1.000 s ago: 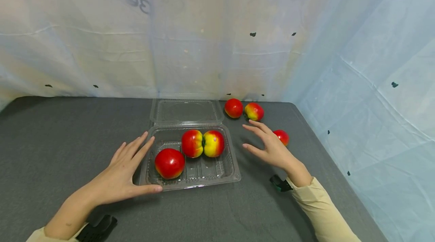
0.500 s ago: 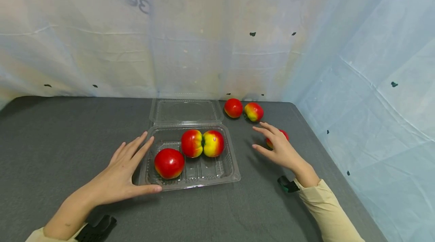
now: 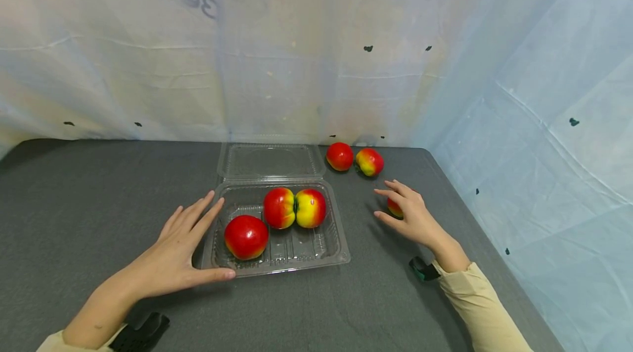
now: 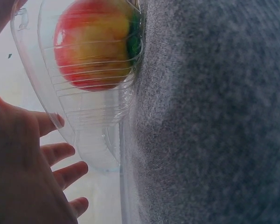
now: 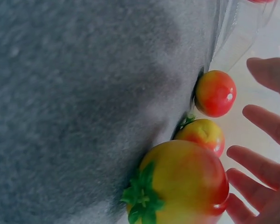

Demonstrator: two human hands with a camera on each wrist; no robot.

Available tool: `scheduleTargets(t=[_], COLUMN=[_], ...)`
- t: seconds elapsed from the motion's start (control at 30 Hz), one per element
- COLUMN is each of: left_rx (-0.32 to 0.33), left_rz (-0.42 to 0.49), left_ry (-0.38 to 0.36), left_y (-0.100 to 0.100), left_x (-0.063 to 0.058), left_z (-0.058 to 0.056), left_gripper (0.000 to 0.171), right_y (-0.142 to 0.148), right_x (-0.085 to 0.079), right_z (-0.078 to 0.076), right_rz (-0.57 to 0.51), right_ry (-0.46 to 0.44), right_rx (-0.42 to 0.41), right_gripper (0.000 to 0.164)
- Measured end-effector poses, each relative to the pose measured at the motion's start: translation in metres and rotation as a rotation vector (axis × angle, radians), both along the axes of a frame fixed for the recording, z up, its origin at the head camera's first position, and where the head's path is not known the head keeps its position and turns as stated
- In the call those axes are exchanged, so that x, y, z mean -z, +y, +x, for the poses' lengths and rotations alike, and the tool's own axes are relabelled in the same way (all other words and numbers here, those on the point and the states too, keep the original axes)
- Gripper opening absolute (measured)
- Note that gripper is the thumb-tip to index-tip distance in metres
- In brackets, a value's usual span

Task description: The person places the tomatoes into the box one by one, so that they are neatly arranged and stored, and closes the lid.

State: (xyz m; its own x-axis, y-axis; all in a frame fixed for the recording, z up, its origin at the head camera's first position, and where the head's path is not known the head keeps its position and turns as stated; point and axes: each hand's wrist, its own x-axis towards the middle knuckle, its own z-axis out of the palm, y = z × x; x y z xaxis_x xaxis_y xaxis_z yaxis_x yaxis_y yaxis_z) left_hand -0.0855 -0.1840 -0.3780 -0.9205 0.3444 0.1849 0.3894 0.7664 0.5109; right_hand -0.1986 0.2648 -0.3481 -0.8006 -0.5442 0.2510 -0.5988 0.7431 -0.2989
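Note:
A clear plastic clamshell box [image 3: 316,257] lies with its lid [image 3: 271,162] folded back. Inside, one red apple [image 3: 246,238] is at the front left; two red-and-yellow apples, one left [image 3: 279,208] and one right [image 3: 310,209], touch behind it. My left hand [image 3: 170,256] spreads along the box's left side, fingertips at the rim and thumb at the front corner. Fingers extended and apart, my right hand [image 3: 410,219] hovers at another apple [image 3: 394,208], mostly hidden behind it. The right wrist view shows this apple [image 5: 186,177] with green leaves, close beside the fingertips.
Beyond my right hand, a red apple [image 3: 339,156] and a red-and-yellow apple [image 3: 370,162] sit side by side near the back edge of the dark grey table [image 3: 123,187]. Pale plastic sheeting [image 3: 296,66] hangs behind and to the right.
My right hand has moved right, away from the box and over the lone apple, now covering most of it. The left hand and the box have stayed in place.

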Motion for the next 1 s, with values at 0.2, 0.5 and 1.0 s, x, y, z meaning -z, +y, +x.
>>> scheduleTargets(t=[0.2, 0.5, 1.0], left_rx=[0.0, -0.004, 0.002], left_rz=[0.0, -0.006, -0.007], left_ry=[0.0, 0.004, 0.01], left_y=[0.0, 0.0, 0.0], left_x=[0.0, 0.0, 0.0], left_z=[0.0, -0.001, 0.0], left_gripper=[0.115, 0.115, 0.115], right_y=[0.004, 0.015, 0.028], right_x=[0.002, 0.006, 0.005], right_z=[0.001, -0.001, -0.002], right_rz=[0.021, 0.045, 0.119], right_ry=[0.019, 0.031, 0.037], right_rx=[0.004, 0.027, 0.072], right_gripper=[0.045, 0.043, 0.046])
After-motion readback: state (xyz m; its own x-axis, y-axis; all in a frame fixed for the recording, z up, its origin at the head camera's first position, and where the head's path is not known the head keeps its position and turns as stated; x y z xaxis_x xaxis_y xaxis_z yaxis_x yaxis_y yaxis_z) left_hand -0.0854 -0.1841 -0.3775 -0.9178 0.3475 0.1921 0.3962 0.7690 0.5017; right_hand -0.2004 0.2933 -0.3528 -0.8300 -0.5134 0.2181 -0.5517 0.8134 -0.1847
